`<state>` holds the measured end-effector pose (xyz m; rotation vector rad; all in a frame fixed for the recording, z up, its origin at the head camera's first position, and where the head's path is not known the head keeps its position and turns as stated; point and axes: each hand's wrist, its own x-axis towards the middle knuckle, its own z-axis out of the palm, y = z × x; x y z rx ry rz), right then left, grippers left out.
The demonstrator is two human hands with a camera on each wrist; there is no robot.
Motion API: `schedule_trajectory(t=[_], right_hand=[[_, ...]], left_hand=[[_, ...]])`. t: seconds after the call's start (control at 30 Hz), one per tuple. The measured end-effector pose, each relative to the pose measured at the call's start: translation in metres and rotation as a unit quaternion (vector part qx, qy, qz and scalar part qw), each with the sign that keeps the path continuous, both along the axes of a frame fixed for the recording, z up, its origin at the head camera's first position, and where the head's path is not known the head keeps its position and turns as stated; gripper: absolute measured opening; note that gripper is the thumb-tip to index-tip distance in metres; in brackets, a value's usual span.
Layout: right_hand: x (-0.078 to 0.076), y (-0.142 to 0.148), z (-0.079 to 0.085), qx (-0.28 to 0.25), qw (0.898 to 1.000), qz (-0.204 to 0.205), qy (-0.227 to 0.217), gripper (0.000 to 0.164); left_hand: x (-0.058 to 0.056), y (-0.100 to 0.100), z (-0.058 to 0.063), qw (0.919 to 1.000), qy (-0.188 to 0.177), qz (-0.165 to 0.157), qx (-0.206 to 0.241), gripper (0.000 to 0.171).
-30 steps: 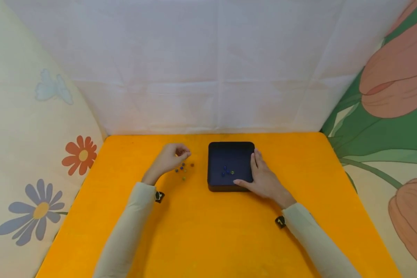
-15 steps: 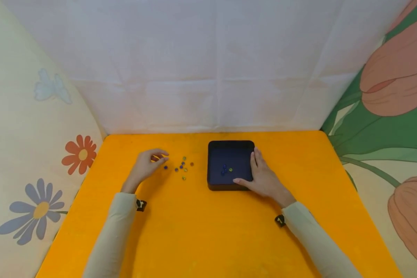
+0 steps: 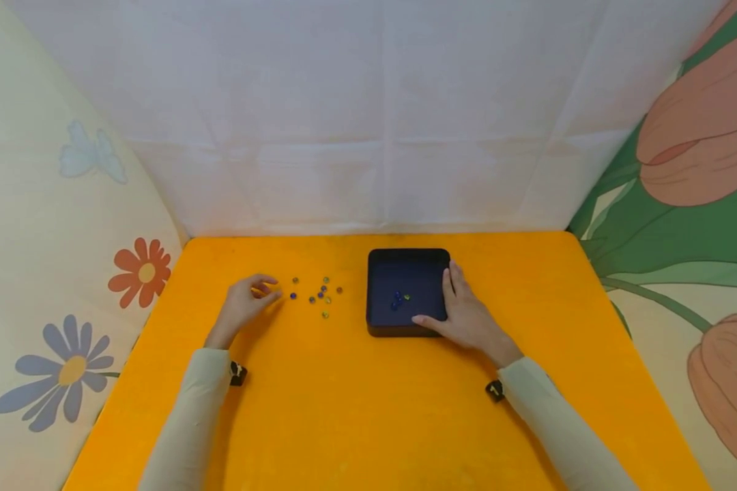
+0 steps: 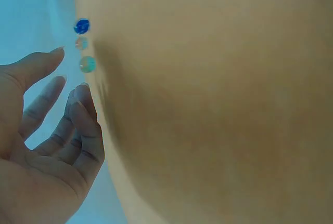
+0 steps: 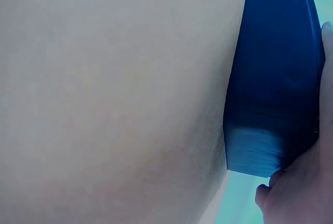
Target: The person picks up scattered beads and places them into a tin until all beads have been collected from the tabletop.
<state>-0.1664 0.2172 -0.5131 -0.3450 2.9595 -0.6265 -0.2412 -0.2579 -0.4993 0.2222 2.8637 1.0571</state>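
Observation:
My left hand (image 3: 248, 301) hovers left of a scatter of small glass marbles, its thumb and fingers apart with nothing between them. Nearest it are a blue marble (image 3: 293, 296) and a yellowish marble (image 3: 295, 280). Several more lie beyond, among them an orange marble (image 3: 339, 290). In the left wrist view, a greenish marble (image 4: 87, 64) shows past the fingertips. My right hand (image 3: 467, 315) holds the near right corner of a square black tray (image 3: 408, 331), thumb over the near rim and fingers along the right wall. Inside sit several blue marbles (image 3: 396, 306) and a yellow marble (image 3: 407, 297).
The orange-yellow table (image 3: 356, 409) carries the marbles and the tray. A white cloth (image 3: 344, 136) hangs behind its back edge. Flower-printed cloths (image 3: 37, 239) stand at both sides.
My left hand has drawn back leftward from above the marbles, uncovering more of them, including a yellowish one nearest it. The right hand and the tray stay in place.

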Motion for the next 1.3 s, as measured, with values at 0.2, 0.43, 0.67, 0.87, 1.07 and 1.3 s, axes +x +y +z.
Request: schedule_trajectory(t=[0.2, 0.43, 0.67, 0.87, 1.07, 1.3], right_hand=[[0.0, 0.0, -0.001, 0.001, 1.0, 0.0, -0.002, 0.13], [-0.001, -0.001, 0.001, -0.002, 1.0, -0.001, -0.001, 0.13], [-0.002, 0.0, -0.002, 0.001, 1.0, -0.001, 0.001, 0.13], [-0.002, 0.001, -0.003, 0.003, 1.0, 0.0, 0.006, 0.13], [-0.003, 0.001, -0.004, 0.003, 1.0, 0.003, 0.009, 0.129], [-0.002, 0.001, -0.003, 0.007, 1.0, 0.0, 0.006, 0.13]], left_hand=[[-0.001, -0.007, -0.007, 0.9996, -0.024, 0.011, -0.011, 0.041], [-0.003, -0.009, -0.012, 0.9991, -0.034, 0.004, -0.023, 0.043], [-0.005, -0.004, -0.016, 0.9989, -0.029, 0.004, -0.036, 0.035], [-0.007, -0.001, -0.017, 0.9985, -0.024, 0.011, -0.048, 0.034], [-0.008, -0.002, -0.016, 0.9984, -0.028, 0.013, -0.048, 0.032], [-0.008, -0.001, -0.014, 0.9985, -0.029, 0.011, -0.045, 0.032]])
